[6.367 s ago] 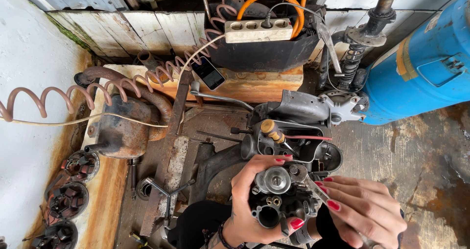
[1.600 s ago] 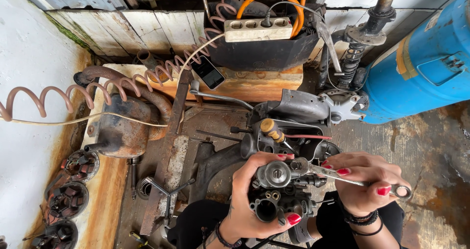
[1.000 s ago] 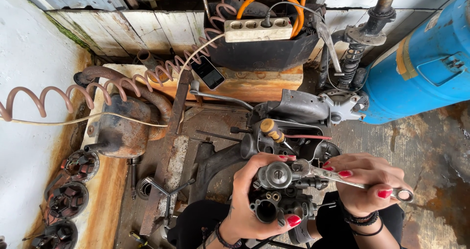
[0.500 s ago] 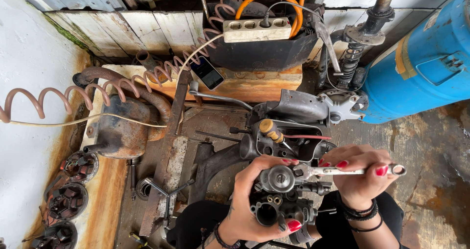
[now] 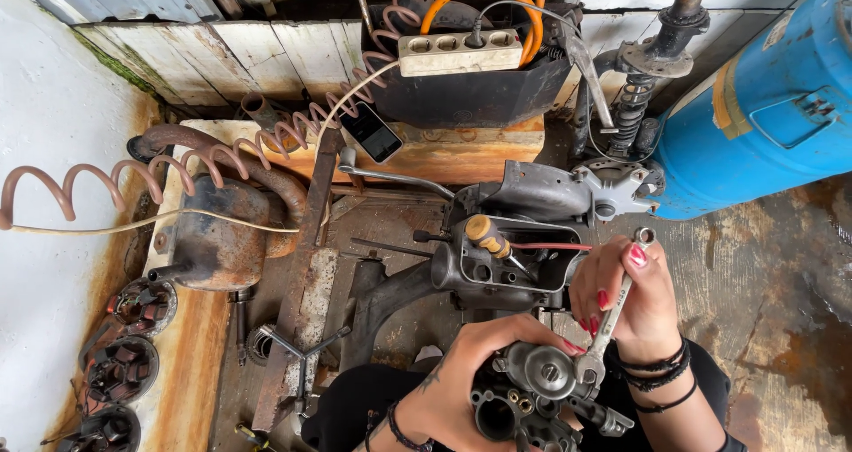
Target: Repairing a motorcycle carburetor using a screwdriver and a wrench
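Rusty, oil-stained metal covers the cluttered bench (image 5: 302,301), with weathered white boards behind it and a big blue drum (image 5: 754,114) at the far right. Low in the middle, the left hand (image 5: 461,390) wraps its fingers (image 5: 524,328) around a grey cast-metal carburettor (image 5: 532,394), gripping it from the side, apparently so the body stays steady while it is worked on. The right hand (image 5: 635,297) is clenched around the shank of a slim silver combination wrench (image 5: 612,314); its ring end points up past the knuckles and its lower end sits against the carburettor's round top cap, seemingly on a fitting there. Both hands hold their parts over the person's lap, just in front of the bench edge.

One yellow-handled screwdriver (image 5: 493,239) lies in the open grey engine casing (image 5: 515,261) just beyond the hands, within easy reach. One dark smartphone (image 5: 371,132) rests on the orange wooden block farther back. One cream power strip (image 5: 460,51) sits on a black box. Three round rusty toothed parts (image 5: 120,368) line the left edge.
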